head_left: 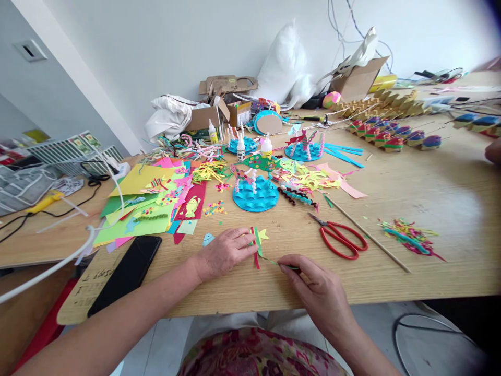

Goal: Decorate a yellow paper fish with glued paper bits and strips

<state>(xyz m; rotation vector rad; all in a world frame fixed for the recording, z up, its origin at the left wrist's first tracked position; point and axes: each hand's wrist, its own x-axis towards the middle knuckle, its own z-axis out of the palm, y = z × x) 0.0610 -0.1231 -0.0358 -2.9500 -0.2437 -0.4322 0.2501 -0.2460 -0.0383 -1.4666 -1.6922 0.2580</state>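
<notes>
My left hand (229,251) rests palm down on the table, its fingers closed together and pressing on a small paper fish. Part of that fish shows beyond the fingertips: a yellow tail (263,234) with a green paper strip (258,241) and a red paper strip (257,261) across it. The rest lies hidden under the fingers. To the right, my right hand (313,279) pinches the end of a thin green strip (270,260) that reaches toward the fish. A small blue paper fish (208,239) lies beyond my left wrist.
Red-handled scissors (344,239) and a thin wooden stick (368,234) lie right. A blue round craft base (256,196) and glue bottles (266,146) stand ahead. Coloured paper sheets (117,211) and a black phone (125,274) are left. Another person's hand (493,151) shows far right.
</notes>
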